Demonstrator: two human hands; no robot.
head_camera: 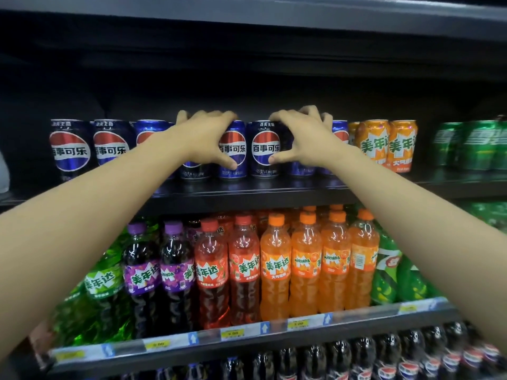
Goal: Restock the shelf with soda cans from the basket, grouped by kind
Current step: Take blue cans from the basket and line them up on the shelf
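Both hands grip cola cans, left & right; slide w/ bases flat on shelf, blue apart from black.

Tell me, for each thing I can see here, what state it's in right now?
Left hand: grip curled over a blue cola can, thumb on its front.
Right hand: grip curled over a dark cola can, thumb on its front.
Cola cans: upright, blue and dark kinds mixed in one row.
Orange cans: upright, grouped right of the colas.
Green cans: upright, far right.
Bottles: upright, capped, on the shelf below.
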